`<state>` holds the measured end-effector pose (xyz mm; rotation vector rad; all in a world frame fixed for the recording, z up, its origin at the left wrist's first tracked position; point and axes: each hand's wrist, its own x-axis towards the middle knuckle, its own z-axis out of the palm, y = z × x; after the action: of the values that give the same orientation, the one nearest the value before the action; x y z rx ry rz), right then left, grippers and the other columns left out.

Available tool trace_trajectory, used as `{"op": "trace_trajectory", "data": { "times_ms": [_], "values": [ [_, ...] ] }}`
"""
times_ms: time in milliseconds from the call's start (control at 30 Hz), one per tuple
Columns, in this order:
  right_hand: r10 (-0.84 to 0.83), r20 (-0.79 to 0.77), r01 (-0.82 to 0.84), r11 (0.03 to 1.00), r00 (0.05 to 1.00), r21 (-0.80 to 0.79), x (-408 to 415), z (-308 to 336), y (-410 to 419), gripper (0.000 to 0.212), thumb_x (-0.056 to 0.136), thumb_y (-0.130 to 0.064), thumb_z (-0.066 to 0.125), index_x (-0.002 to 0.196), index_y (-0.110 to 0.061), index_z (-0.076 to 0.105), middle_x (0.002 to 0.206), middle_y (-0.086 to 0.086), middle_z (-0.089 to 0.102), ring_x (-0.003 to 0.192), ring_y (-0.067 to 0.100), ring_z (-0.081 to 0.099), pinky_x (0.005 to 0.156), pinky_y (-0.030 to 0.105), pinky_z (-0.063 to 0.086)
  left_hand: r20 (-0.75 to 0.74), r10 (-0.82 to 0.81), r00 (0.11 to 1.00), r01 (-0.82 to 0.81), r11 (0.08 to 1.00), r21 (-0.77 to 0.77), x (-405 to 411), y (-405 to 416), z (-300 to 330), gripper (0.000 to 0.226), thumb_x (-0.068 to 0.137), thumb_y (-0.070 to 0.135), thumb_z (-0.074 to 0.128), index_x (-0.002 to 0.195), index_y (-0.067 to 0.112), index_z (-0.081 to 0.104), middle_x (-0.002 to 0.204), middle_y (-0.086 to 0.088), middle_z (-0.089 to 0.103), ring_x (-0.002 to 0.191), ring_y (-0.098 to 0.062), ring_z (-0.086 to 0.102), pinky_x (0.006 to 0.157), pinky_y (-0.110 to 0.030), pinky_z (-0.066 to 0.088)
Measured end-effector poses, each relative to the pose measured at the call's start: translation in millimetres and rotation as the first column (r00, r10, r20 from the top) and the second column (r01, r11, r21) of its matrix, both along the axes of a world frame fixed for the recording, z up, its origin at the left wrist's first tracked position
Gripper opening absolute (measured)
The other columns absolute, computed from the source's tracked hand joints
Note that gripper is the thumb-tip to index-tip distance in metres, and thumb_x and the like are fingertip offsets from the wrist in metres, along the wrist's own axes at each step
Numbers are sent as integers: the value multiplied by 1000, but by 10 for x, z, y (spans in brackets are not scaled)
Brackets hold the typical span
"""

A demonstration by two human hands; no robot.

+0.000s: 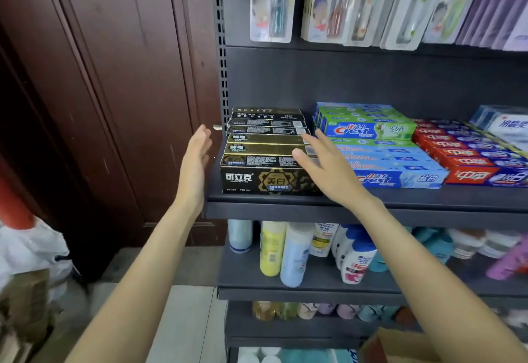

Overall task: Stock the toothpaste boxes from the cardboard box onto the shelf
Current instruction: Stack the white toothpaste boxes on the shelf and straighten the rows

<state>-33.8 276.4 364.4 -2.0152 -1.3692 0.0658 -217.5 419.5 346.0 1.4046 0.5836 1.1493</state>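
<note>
- A person's left hand (197, 151) is hovering open, fingers straight, just left of the black-and-gold toothpaste boxes (265, 148) — not touching them.
- The right hand (325, 168) is spreading flat fingers over the stack's right end, gripping nothing.
- The stack is sitting at the left end of the dark shelf (428, 199), beside Crest boxes (380, 134).
- A cardboard box (400, 348) is showing at bottom right.

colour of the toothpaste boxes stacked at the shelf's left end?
Black with gold panels and white lettering: the black-and-gold toothpaste boxes, clearest in the head view, the only one.

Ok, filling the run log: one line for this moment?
left hand: open, beside black boxes | right hand: open, over them | shelf: stocked
</note>
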Motion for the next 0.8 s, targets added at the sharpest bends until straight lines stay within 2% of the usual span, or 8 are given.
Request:
{"op": "trace_trajectory", "data": {
  "times_ms": [67, 133, 167, 233, 300, 433, 667, 800],
  "values": [
    [-8, -35, 6, 999, 999, -35, -8, 6, 36, 62, 94, -54, 36, 148, -28, 22, 159, 2, 7, 146, 17, 5, 115, 39, 14, 8, -100, 995, 100, 982, -159, 36, 21, -25, 43, 100, 38, 32, 137, 20, 41, 133, 13, 50, 117, 2, 51, 98, -13, 35],
    [-10, -100, 4, 998, 995, -59, 21, 29, 113, 65, 93, -56, 36, 149, -27, 21, 159, 5, 7, 146, 18, 4, 115, 38, 13, -76, -167, 983, 152, 973, -176, 133, 33, -22, 28, 100, 37, 30, 117, 26, 49, 100, 22, 59, 81, 17, 59, 70, -2, 43],
    [-12, -122, 3, 997, 992, -76, 37, 35, 155, 67, 93, -57, 37, 149, -26, 20, 159, 6, 7, 146, 18, 3, 115, 38, 13, -135, -201, 970, 180, 972, -149, 173, 64, -5, 26, 100, 40, 32, 111, 28, 52, 94, 24, 61, 78, 17, 60, 68, -2, 44],
    [-21, -89, 9, 991, 996, -133, 82, 21, 227, 70, 92, -59, 38, 150, -25, 18, 158, 9, 6, 146, 20, 3, 115, 40, 14, -246, -247, 937, 220, 967, -132, 210, 117, 47, 52, 88, 63, 42, 127, 29, 52, 122, 19, 60, 114, 4, 55, 98, -16, 39],
    [-28, -47, 19, 984, 998, -178, 117, 0, 275, 71, 91, -59, 39, 149, -24, 18, 158, 11, 5, 146, 23, 7, 115, 42, 19, -359, -272, 893, 255, 962, -94, 228, 163, 74, 83, 75, 76, 48, 144, 32, 34, 150, 10, 35, 138, -13, 32, 115, -40, 22],
    [-34, 19, 37, 978, 999, -206, 130, -9, 311, 70, 91, -60, 38, 149, -25, 21, 158, 10, 3, 142, 30, 23, 113, 48, 26, -485, -143, 863, 200, 978, 67, 241, 187, 69, 71, 91, 51, 47, 150, 25, 17, 157, 8, 15, 143, -12, 15, 114, -37, 13],
    [32, 29, -25, 977, 999, -214, 155, 121, 235, 72, 90, -63, 32, 150, -26, 15, 159, 5, -5, 146, 21, 1, 118, 43, 11, -555, -126, 822, 243, 960, 141, 182, 236, 128, 75, 91, 56, 41, 151, 29, 6, 158, 11, -2, 144, -7, 1, 115, -36, 6],
    [81, 122, -56, 980, 989, -189, 345, 378, 324, 68, 94, -57, 32, 150, -24, 15, 159, 0, -3, 146, 13, -4, 118, 38, 7, -533, -30, 845, 185, 953, 240, 96, 536, 269, 67, 92, 56, 38, 150, 31, 14, 156, 12, 13, 143, -8, 12, 116, -37, 11]
  ]
}}
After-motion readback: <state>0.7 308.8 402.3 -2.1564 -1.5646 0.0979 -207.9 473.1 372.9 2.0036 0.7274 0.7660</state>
